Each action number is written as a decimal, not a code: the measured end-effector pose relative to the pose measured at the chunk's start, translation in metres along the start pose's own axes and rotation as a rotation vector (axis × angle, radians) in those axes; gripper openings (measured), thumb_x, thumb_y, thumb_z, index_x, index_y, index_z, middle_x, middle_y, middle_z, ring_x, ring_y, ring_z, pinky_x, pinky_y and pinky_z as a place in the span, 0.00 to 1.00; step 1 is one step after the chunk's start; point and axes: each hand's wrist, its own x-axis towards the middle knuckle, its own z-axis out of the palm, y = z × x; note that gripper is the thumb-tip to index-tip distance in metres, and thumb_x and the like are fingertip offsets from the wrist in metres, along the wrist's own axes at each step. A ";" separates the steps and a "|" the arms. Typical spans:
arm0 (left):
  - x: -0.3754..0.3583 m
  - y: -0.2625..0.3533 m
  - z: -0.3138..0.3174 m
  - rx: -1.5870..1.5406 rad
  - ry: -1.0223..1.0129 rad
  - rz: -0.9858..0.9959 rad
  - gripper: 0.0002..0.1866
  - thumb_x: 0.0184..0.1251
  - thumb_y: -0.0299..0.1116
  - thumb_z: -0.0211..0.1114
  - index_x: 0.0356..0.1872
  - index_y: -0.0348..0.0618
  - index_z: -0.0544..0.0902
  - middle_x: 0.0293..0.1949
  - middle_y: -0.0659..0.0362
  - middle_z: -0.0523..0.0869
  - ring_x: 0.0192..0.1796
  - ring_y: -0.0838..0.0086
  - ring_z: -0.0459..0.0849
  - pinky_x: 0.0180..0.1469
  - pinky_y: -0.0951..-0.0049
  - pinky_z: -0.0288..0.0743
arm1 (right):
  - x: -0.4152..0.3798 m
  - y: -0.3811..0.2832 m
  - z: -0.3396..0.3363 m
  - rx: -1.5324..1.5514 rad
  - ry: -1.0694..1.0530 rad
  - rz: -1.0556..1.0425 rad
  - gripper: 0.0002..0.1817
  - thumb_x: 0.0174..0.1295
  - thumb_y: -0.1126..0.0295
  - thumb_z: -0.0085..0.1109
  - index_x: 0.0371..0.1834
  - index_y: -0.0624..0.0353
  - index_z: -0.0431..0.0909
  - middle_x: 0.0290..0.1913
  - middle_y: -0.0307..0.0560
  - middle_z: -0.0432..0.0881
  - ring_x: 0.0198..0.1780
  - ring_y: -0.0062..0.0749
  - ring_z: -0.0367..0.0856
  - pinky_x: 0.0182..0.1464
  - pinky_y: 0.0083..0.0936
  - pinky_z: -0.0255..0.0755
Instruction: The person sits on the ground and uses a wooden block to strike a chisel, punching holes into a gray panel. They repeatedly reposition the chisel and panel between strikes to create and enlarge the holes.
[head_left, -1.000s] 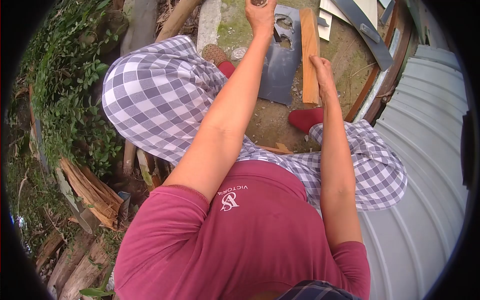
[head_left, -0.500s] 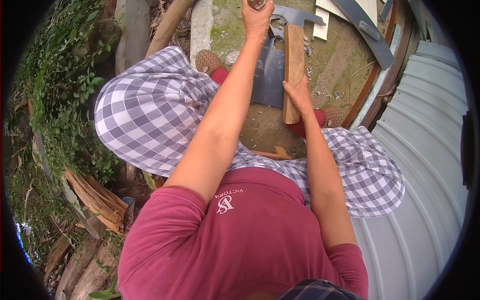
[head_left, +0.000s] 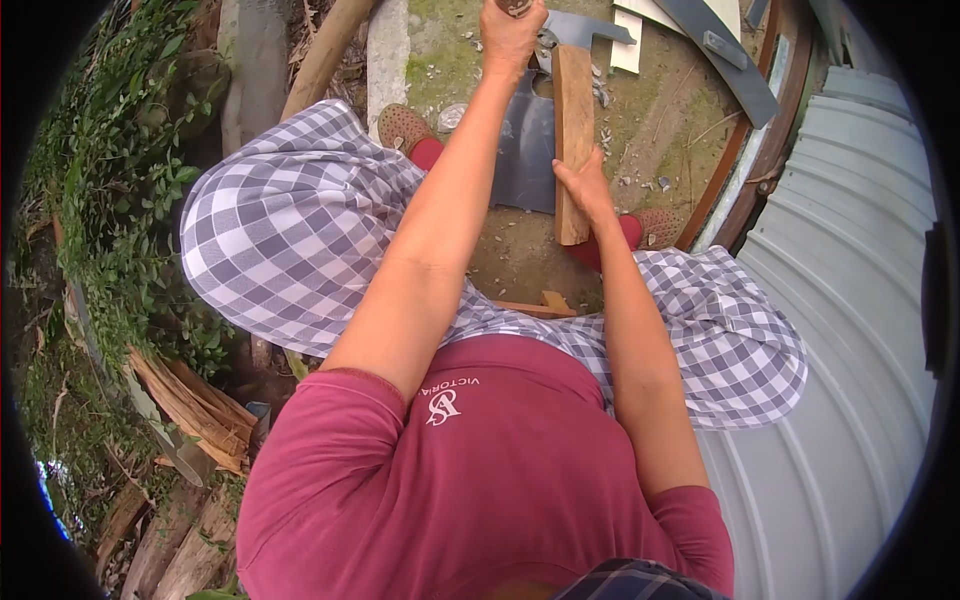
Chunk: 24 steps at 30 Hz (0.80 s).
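Observation:
At the top of the view my left hand [head_left: 510,42] is closed around a brown handle. A broad grey machete blade [head_left: 590,28] runs out to the right from that fist, by the far end of a wooden block [head_left: 573,120]. My right hand [head_left: 585,188] grips the near part of this long, squared block, thumb on its left side and fingers on its right. The block lies lengthwise over the right side of a dark grey sheet [head_left: 523,150], which has a curved notch at its far edge.
Small grey chips lie over the mossy ground [head_left: 640,130]. A dark strip [head_left: 725,55] and pale boards [head_left: 628,40] sit at the upper right. Corrugated metal sheeting [head_left: 850,250] fills the right side. Split wood [head_left: 200,410] and leafy plants [head_left: 130,190] are on the left.
The whole scene has shifted slightly left in view. Both hands keep their holds, and the block stays in nearly the same place on the dark sheet.

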 end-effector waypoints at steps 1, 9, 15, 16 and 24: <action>-0.001 0.001 0.000 -0.007 -0.016 -0.010 0.09 0.57 0.27 0.65 0.36 0.41 0.74 0.26 0.65 0.75 0.28 0.80 0.73 0.31 0.77 0.70 | 0.003 0.004 0.002 -0.007 0.008 -0.012 0.46 0.48 0.58 0.66 0.66 0.67 0.51 0.53 0.68 0.75 0.54 0.53 0.77 0.56 0.37 0.69; -0.003 -0.007 -0.002 -0.072 -0.085 -0.080 0.07 0.58 0.26 0.64 0.34 0.42 0.73 0.25 0.66 0.74 0.27 0.81 0.72 0.29 0.78 0.69 | 0.001 0.003 0.002 0.039 -0.016 -0.017 0.45 0.48 0.58 0.66 0.65 0.65 0.52 0.52 0.67 0.75 0.53 0.52 0.77 0.56 0.36 0.69; -0.003 -0.010 -0.005 -0.092 -0.064 -0.033 0.07 0.58 0.26 0.64 0.34 0.42 0.73 0.25 0.67 0.74 0.27 0.82 0.72 0.29 0.78 0.69 | -0.002 0.001 0.004 -0.010 0.016 -0.007 0.44 0.48 0.59 0.65 0.66 0.63 0.52 0.52 0.66 0.75 0.53 0.53 0.77 0.56 0.36 0.69; -0.005 -0.007 -0.006 -0.104 -0.058 -0.053 0.07 0.58 0.26 0.64 0.32 0.43 0.74 0.25 0.66 0.74 0.26 0.82 0.72 0.29 0.78 0.69 | -0.007 -0.005 0.005 0.015 0.046 -0.042 0.45 0.48 0.59 0.65 0.67 0.62 0.51 0.53 0.66 0.75 0.54 0.52 0.77 0.56 0.36 0.68; -0.007 -0.002 -0.008 0.109 0.040 -0.066 0.16 0.47 0.35 0.70 0.34 0.38 0.76 0.27 0.54 0.83 0.31 0.67 0.83 0.37 0.68 0.76 | -0.025 -0.184 -0.061 0.128 0.137 -0.443 0.42 0.54 0.59 0.60 0.71 0.54 0.52 0.52 0.56 0.77 0.49 0.38 0.79 0.52 0.31 0.71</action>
